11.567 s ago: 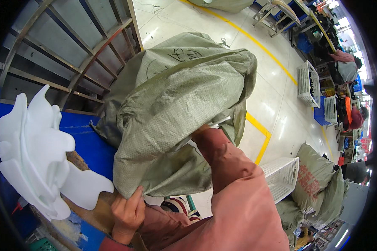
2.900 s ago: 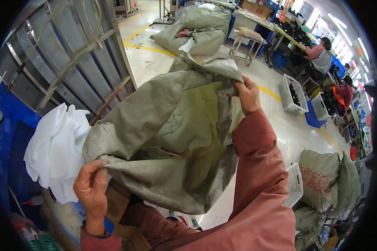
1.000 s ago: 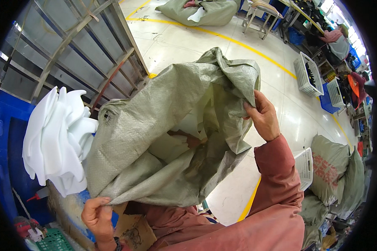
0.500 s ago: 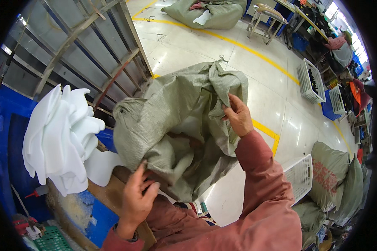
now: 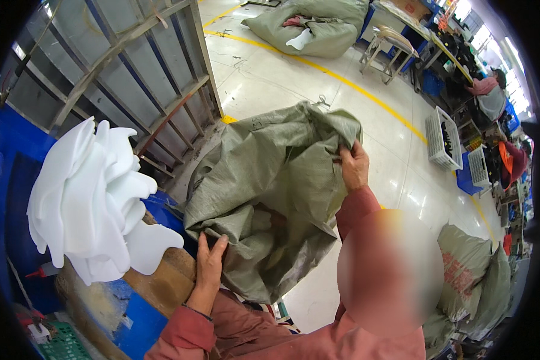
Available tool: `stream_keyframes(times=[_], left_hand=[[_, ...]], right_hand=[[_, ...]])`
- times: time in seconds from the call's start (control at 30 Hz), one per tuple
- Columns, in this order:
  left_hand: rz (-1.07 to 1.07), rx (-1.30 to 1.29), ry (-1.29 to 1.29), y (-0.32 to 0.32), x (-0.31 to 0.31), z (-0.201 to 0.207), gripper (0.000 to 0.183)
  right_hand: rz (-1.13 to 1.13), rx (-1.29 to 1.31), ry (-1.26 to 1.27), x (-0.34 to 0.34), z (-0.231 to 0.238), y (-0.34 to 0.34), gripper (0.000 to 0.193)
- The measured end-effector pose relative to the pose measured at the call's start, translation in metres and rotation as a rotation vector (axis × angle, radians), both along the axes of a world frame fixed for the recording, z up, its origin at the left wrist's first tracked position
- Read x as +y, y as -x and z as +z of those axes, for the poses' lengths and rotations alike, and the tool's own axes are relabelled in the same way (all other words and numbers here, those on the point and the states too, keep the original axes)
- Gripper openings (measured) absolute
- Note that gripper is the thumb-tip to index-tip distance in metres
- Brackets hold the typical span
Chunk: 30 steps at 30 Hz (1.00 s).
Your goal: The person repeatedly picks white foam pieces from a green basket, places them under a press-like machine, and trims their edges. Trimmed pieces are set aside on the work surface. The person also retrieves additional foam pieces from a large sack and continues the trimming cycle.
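Note:
A large grey-green woven sack (image 5: 234,162) stands in front of me with its mouth gaping upward. My right hand (image 5: 355,165) pinches the far right part of its rim. At the near left edge, my left hand (image 5: 209,264) has its thumb and fingers closed on the sack's cloth. Inside the sack it is shadowed, and I cannot make out its contents. To the left, a heap of white curved foam-like pieces (image 5: 87,204) lies on a blue bench, with one flat piece (image 5: 153,246) jutting toward the sack.
A metal barred frame (image 5: 144,72) rises behind the heap. Another filled sack (image 5: 318,30) and a stool (image 5: 390,48) stand farther off. White crates (image 5: 441,141) and stuffed sacks (image 5: 465,270) are on the right. A person (image 5: 492,96) sits at the far right bench.
My left hand has closed on the near rim from a looser pose. My right hand has shifted slightly up and right with the far rim, and the sack's folds have changed shape.

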<state>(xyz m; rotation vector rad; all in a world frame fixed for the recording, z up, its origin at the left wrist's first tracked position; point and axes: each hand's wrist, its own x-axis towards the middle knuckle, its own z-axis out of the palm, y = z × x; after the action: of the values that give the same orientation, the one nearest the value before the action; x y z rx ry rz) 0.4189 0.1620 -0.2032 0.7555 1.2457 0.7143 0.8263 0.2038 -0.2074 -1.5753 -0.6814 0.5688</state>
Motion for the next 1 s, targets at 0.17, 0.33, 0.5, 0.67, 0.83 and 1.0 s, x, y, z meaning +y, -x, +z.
stream_keyframes(times=[0.17, 0.33, 0.5, 0.67, 0.83, 1.0], left_hand=[[0.101, 0.272, -0.034, -0.005, 0.014, -0.027, 0.089], [0.134, 0.423, -0.163, -0.004, 0.024, -0.052, 0.084], [0.113, 0.610, -0.296, 0.001, 0.021, -0.057, 0.079], [0.094, 0.653, -0.237, -0.001, 0.018, -0.051, 0.078], [0.098, 0.670, -0.222, 0.000, 0.014, -0.064, 0.076], [0.086, 0.627, -0.325, 0.008, 0.009, -0.082, 0.072]], right_hand=[[-0.281, -0.527, 0.013, -0.045, -0.009, 0.022, 0.037], [0.240, -0.581, 0.071, -0.119, -0.021, 0.106, 0.030], [0.263, 0.640, 0.387, -0.071, -0.148, 0.165, 0.035], [0.172, 0.773, 0.411, 0.008, -0.219, 0.188, 0.041], [0.323, 1.082, -0.033, 0.076, -0.202, 0.200, 0.041], [0.430, 0.915, 0.000, 0.168, -0.125, 0.179, 0.019]])
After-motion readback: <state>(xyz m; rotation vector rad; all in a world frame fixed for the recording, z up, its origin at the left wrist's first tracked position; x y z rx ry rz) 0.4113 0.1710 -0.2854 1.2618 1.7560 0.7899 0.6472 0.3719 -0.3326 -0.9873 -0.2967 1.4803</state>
